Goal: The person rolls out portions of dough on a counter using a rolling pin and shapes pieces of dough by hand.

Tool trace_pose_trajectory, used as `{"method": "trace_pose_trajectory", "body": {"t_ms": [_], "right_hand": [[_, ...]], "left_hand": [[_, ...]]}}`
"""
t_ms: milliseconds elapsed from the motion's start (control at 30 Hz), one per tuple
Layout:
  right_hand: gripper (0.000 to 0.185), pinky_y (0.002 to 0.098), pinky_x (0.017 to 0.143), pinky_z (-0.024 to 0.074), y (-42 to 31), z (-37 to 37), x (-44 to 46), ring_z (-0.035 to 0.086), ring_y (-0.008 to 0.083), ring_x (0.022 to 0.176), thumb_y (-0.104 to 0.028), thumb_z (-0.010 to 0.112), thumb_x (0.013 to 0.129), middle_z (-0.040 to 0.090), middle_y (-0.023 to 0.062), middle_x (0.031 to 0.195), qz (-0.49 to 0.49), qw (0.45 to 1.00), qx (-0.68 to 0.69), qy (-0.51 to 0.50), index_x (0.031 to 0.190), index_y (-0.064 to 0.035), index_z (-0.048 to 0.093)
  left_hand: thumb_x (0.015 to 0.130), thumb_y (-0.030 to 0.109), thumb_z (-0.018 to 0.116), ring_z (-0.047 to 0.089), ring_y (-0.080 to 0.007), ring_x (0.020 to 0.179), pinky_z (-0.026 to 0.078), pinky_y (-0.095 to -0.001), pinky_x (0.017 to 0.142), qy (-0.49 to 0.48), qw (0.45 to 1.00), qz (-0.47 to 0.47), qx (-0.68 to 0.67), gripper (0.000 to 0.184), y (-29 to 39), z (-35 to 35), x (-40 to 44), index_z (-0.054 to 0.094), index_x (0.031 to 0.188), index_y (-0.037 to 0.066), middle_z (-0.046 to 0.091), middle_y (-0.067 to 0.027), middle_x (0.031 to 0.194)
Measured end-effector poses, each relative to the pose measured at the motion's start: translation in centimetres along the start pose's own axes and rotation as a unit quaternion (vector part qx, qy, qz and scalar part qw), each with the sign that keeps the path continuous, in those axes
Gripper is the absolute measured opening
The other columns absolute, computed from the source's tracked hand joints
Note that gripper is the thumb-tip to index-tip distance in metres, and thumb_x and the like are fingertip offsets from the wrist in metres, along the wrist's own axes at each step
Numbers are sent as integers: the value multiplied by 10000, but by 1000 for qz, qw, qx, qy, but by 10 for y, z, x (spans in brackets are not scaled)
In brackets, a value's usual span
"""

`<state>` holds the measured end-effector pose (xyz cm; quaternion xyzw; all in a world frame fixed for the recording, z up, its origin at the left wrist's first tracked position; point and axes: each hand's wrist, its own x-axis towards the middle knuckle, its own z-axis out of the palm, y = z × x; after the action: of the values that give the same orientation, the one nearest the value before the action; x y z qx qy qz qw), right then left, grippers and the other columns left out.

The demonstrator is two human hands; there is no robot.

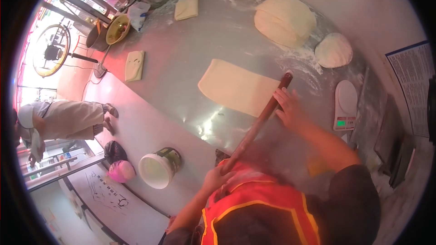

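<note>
A long brown rolling pin (256, 131) slants across the edge of the metal worktop, its far end on a flat sheet of dough (236, 84). My left hand (215, 179) is closed around the pin's near end, by my red apron. Toward the far end, my right hand (288, 107) grips the pin with its fingers laid over it. The dough sheet lies flat, its right edge partly under the pin. Beyond it sit a large dough mound (285, 22) and a smaller round dough ball (334, 50).
Folded dough pieces lie at the left (134, 66) and back (186, 8) of the worktop (177, 81). A kitchen scale (346, 104) stands at right. A white bucket (156, 171) is on the floor. Another person (68, 118) stands at left.
</note>
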<state>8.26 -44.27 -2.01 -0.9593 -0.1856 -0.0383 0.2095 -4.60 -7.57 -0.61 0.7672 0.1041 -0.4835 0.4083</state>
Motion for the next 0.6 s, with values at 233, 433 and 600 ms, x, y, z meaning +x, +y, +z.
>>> {"method": "trace_pose_trajectory", "body": {"t_ms": [233,433,600], "right_hand": [[504,586,1108,224,-72,56,191,328,300,1398,-258,522,933,439,115,1441,-74,996,20,51,1399,-104,410],[499,602,1118,190,-74,81,189,341,296,1385,-259,515,931,409,123,1456,-73,997,-17,-2,1395,-99,426],[463,573,1108,221,-140,114,305,383,335,1340,-228,582,884,444,144,1414,-115,984,45,127,1316,-77,510]], "left_hand": [[820,423,718,667,-222,665,508,-368,672,73,997,-9,-26,474,-13,-76,-6,671,1016,-6,685,-130,766],[820,412,722,661,-197,659,501,-376,644,22,996,-81,-31,457,-1,-132,-3,666,1001,-4,679,-128,757],[808,382,728,653,-337,690,484,-437,650,182,983,31,13,415,-25,-173,29,651,952,1,663,-188,765]]}}
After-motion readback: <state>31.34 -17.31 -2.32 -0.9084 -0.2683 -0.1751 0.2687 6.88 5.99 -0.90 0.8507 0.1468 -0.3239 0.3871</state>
